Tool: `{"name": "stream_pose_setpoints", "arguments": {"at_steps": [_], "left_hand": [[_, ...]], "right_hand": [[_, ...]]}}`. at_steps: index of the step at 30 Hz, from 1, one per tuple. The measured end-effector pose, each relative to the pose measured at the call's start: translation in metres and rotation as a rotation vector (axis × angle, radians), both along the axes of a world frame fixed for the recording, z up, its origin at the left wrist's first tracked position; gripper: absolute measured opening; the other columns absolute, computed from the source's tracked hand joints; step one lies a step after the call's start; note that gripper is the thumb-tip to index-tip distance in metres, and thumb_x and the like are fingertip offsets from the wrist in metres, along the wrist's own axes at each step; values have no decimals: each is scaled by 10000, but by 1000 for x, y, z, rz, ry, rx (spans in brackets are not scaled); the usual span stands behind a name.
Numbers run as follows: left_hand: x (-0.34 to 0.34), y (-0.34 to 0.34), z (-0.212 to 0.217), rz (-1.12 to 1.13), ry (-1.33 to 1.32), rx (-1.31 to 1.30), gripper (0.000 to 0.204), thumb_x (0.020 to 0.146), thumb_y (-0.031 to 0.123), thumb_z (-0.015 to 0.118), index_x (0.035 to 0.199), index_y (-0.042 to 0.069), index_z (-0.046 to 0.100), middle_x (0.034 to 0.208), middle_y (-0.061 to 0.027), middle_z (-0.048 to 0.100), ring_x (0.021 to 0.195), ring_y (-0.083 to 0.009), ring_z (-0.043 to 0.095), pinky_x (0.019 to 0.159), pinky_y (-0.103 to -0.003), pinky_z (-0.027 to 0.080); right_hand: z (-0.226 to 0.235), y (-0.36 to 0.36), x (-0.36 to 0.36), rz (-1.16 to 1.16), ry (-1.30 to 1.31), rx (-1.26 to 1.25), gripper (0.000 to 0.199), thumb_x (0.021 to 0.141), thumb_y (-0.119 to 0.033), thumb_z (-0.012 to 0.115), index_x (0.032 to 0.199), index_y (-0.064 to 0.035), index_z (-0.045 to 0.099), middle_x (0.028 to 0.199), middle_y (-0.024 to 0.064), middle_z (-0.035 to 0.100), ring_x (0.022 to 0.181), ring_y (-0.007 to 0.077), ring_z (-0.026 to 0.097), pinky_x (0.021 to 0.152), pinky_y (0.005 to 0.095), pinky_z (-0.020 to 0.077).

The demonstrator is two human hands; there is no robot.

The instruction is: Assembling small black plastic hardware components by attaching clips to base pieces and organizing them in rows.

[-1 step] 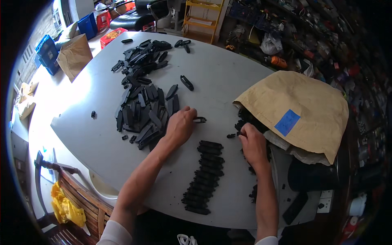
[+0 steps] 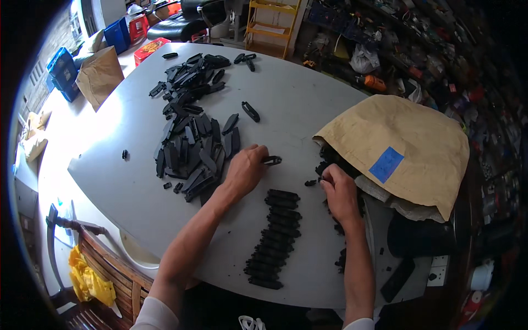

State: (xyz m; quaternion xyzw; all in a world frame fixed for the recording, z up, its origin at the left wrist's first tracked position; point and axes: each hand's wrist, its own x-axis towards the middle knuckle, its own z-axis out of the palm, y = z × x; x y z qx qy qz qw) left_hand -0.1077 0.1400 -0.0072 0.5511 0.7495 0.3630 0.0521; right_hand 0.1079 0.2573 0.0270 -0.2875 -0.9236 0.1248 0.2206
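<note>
I see the left hand (image 2: 247,171) curled round a long black part (image 2: 273,160), which juts from its fingertips toward the right, above the middle of the table (image 2: 118,173). The right hand (image 2: 341,192) has its fingers bent in narrowly; a small black piece (image 2: 311,182) shows just left of its fingertips, and from here I cannot tell whether they grip anything.

Between my two forearms, a row of black parts (image 2: 281,230) runs from the middle of the table toward the near edge, the parts lying crosswise, side by side. More dark parts show along the left side of the right forearm, partly hidden by it.

Just left of the left hand, a loose pile of black parts (image 2: 192,157) stretches to the far side. One single black part (image 2: 251,111) lies apart, to the right of that pile.

On the right I have a large paper bag (image 2: 423,140) with a blue patch (image 2: 387,165), its mouth facing left. A wooden chair (image 2: 104,250) stands near left, and a yellow ladder (image 2: 270,27) far off beyond the table.
</note>
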Motion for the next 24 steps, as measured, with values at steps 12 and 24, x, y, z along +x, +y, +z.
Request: {"name": "stream_pose_setpoints", "arguments": {"at_steps": [12, 24], "left_hand": [[15, 19, -7, -103, -447, 44, 303, 683, -12, 712, 972, 71, 676, 855, -49, 588, 715, -171, 572, 639, -310, 457], [20, 9, -23, -37, -155, 85, 252, 607, 37, 749, 854, 57, 700, 866, -106, 585, 901, -312, 572, 751, -396, 467]], "right_hand": [[0, 3, -25, 112, 555, -1203, 193, 844, 35, 596, 1029, -20, 610, 798, 48, 611, 622, 95, 583, 548, 218, 498], [-12, -3, -56, 164, 60, -332, 180, 704, 67, 682, 873, 27, 634, 860, 142, 586, 793, 303, 611, 692, 381, 491]]}}
